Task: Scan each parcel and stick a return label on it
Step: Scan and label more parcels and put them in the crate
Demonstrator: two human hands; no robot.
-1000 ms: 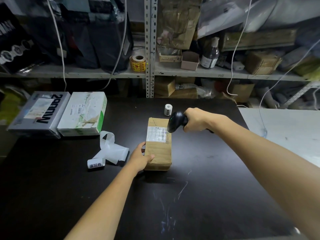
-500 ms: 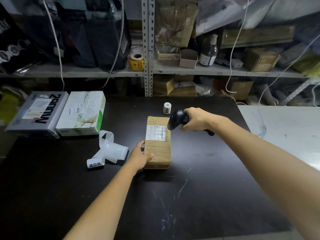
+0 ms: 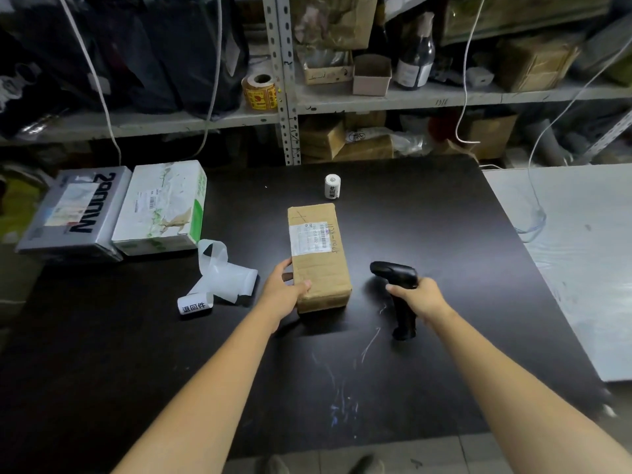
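Observation:
A brown taped parcel with a white shipping label lies in the middle of the black table. My left hand grips its near left corner, thumb on top. My right hand holds a black barcode scanner by the handle, just right of the parcel, with its head pointing left and its base close to the table. A strip of return labels with a printed end curls on the table left of the parcel. A small roll of return labels stands behind the parcel.
Two boxed parcels, a grey one and a white-green one, sit at the table's far left. Metal shelves full of boxes, a bottle and a yellow tape roll stand behind. A white table adjoins on the right.
My right hand has pulled the scanner back from over the parcel's label to the near right and lowered it. My left hand stays on the parcel.

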